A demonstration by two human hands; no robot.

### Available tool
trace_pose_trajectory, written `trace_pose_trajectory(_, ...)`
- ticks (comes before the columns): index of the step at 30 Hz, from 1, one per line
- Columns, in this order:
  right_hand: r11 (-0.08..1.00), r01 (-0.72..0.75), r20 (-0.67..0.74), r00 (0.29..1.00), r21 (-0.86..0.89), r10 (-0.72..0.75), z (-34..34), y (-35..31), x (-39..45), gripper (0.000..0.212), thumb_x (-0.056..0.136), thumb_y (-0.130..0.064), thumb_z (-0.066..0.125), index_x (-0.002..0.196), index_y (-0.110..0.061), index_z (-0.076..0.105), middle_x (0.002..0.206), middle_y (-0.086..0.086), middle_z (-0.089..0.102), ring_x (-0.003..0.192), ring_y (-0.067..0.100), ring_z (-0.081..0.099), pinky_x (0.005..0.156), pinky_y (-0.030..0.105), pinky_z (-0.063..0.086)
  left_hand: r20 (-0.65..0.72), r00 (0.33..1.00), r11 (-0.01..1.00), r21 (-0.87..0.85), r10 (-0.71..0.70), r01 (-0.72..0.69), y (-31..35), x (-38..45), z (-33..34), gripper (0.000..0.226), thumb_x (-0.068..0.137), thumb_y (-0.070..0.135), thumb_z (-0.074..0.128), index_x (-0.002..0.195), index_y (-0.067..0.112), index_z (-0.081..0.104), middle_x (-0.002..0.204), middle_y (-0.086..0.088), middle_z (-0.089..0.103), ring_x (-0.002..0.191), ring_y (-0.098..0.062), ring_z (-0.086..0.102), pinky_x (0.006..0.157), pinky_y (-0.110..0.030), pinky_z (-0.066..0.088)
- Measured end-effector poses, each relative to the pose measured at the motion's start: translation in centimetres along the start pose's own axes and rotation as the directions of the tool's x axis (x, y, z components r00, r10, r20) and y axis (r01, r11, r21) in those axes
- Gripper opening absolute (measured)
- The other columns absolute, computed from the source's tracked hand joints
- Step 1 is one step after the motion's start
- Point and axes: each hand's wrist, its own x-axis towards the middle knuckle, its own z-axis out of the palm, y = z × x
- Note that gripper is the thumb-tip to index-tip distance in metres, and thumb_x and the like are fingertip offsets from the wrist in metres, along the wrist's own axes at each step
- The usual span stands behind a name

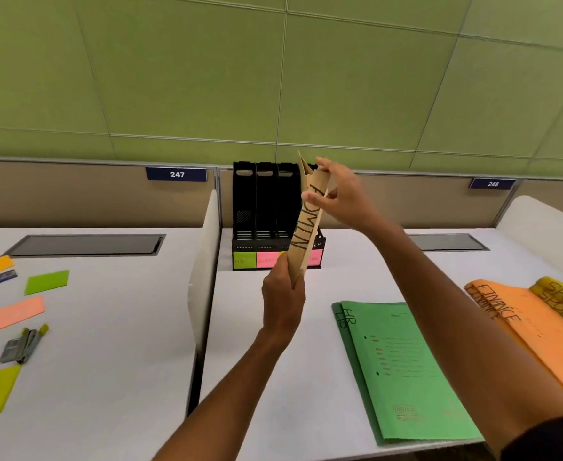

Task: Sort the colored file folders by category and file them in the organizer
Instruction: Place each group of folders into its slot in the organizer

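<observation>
Brown ADMIN folder, pinched by left hand below, right hand above, stands on edge at frame centre to enter the organizer.

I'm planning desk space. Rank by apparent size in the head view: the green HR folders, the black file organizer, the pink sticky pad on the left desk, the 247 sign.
1. green HR folders, though nearest the camera
2. black file organizer
3 and 4. pink sticky pad and 247 sign: look alike, and the sign is farther, so unranked.
</observation>
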Motion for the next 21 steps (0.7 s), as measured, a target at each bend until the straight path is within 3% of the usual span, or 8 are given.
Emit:
trace_pose_trajectory(2,0.997,-0.026,0.001,1.0,-0.072,0.026,-1.1,0.2,0.5,0.063,0.084,-0.031,0.072,0.138,-0.01,0.047,0.128,0.008,0.057,0.104,0.024,0.058,0.089,0.038,0.05,-0.012,0.999,0.999,-0.023,0.039,-0.039,0.3,0.2,0.7,0.03,0.093,0.017,0.062,0.12,0.005,0.054,0.119,-0.012,0.065,0.102,-0.027,0.065,0.087,-0.032,0.055)
trace_pose_trajectory(4,0.988,-0.037,-0.031,0.999,-0.15,0.033,-2.2,0.4,0.7,0.053,0.084,-0.029,0.073,0.129,-0.009,0.056,0.118,0.008,0.063,0.094,0.023,0.061,0.081,0.029,0.047,-0.017,0.997,0.996,-0.041,0.074,-0.075,0.6,0.2,1.6,0.03,0.094,0.015,0.061,0.12,0.004,0.054,0.117,-0.012,0.066,0.1,-0.027,0.066,0.085,-0.032,0.056)
trace_pose_trajectory(7,0.98,-0.045,-0.029,0.999,-0.194,0.04,-3.9,0.7,0.8,0.047,0.083,-0.025,0.074,0.125,-0.011,0.06,0.112,0.007,0.065,0.082,0.019,0.059,0.078,0.029,0.048,-0.037,0.994,0.992,-0.064,0.108,-0.11,1.2,0.1,3.0,0.04,0.093,0.015,0.063,0.128,0.002,0.052,0.119,-0.012,0.066,0.103,-0.025,0.066,0.088,-0.024,0.052)
trace_pose_trajectory(10,0.967,-0.029,0.027,0.999,-0.251,0.037,-5.6,1.1,1.1,0.049,0.083,-0.025,0.074,0.128,-0.015,0.059,0.112,0.005,0.066,0.08,0.016,0.057,0.077,0.028,0.047,-0.044,0.992,0.988,-0.09,0.122,-0.126,1.8,0.3,4.8,0.048,0.092,0.015,0.064,0.135,-0.001,0.048,0.12,-0.015,0.065,0.106,-0.026,0.065,0.089,-0.022,0.048)
trace_pose_trajectory(15,0.946,0.021,0.115,0.993,-0.324,0.018,-7.8,2.8,2.5,0.059,0.082,-0.024,0.075,0.136,-0.015,0.052,0.116,0.008,0.064,0.092,0.018,0.057,0.086,0.034,0.051,-0.023,0.992,0.982,-0.139,0.127,-0.129,2.8,1.8,8.3,0.053,0.094,0.016,0.061,0.141,0.0,0.04,0.131,-0.016,0.058,0.119,-0.028,0.059,0.094,-0.038,0.055)
trace_pose_trajectory(17,0.93,0.047,0.134,0.991,-0.364,0.002,-8.3,3.9,3.5,0.064,0.08,-0.03,0.076,0.137,-0.016,0.05,0.116,0.007,0.062,0.098,0.019,0.055,0.088,0.036,0.05,-0.047,0.99,0.981,-0.13,0.136,-0.141,3.3,2.8,9.9,0.055,0.093,0.014,0.062,0.141,0.001,0.04,0.133,-0.017,0.057,0.12,-0.027,0.058,0.097,-0.033,0.05)
trace_pose_trajectory(21,0.923,0.073,0.118,0.993,-0.378,-0.03,-9.0,5.8,6.1,0.06,0.076,-0.033,0.079,0.129,-0.016,0.056,0.106,0.004,0.062,0.088,0.015,0.05,0.075,0.025,0.041,-0.056,0.99,0.982,-0.126,0.132,-0.138,4.3,4.8,13.0,0.057,0.094,0.012,0.061,0.144,0.002,0.037,0.135,-0.015,0.055,0.123,-0.024,0.055,0.101,-0.024,0.041)
